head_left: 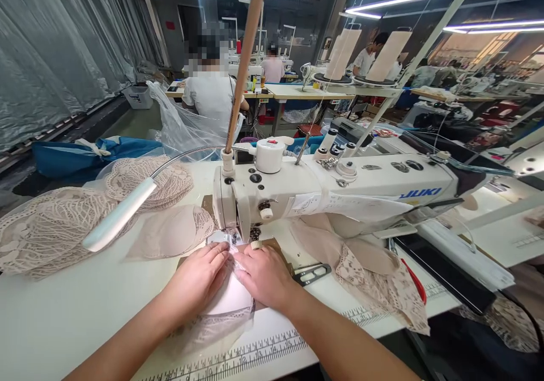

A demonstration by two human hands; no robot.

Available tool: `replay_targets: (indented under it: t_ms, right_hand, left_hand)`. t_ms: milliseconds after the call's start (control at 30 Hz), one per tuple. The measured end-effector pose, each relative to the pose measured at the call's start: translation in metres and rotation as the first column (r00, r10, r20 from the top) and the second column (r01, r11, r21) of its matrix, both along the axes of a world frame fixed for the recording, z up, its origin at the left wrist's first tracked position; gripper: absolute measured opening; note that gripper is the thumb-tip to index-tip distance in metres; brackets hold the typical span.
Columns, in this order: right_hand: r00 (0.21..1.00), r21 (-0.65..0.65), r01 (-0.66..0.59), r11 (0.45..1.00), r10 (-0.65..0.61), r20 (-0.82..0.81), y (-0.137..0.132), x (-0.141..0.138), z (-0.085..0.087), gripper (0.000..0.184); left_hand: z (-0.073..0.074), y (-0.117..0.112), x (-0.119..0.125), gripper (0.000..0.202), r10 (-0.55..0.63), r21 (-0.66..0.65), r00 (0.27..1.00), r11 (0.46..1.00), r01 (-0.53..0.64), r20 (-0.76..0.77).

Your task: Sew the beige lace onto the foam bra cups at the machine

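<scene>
Under the presser foot (233,237) of the sewing machine (280,191) lies a pale bra cup piece (232,295) with a sheer lace-edged border. My left hand (203,272) rests flat on its left side, fingers together and pointing at the needle area. On the right side, my right hand (266,274) presses down with its fingers extended and the thumb toward the middle. Both hands are close to the foot but apart from each other. The cup's edge beneath my palms is hidden.
Stacked lace cups (63,222) and a single cup (170,233) lie left of the machine. A lamp (121,214) hangs over them. More lace pieces (361,262) and a dark metal tool (313,274) are on the right. A printed ruler (238,361) runs along the front edge. Co-workers sit beyond.
</scene>
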State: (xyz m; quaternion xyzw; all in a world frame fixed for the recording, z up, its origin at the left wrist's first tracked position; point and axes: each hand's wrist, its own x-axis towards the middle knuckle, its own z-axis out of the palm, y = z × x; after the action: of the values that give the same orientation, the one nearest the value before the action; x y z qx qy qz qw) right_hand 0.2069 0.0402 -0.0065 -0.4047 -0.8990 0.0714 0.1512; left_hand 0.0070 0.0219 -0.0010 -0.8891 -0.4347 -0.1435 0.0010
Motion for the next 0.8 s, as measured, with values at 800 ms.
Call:
replay_targets:
  t_ms: [800]
  right_hand:
    - [0.996,-0.051,0.088,0.995,-0.087,0.026,0.009,-0.001,0.01,0.015]
  left_hand:
    - [0.023,0.036,-0.016,0.027,-0.202,-0.051,0.975,0.979,0.198,-0.093]
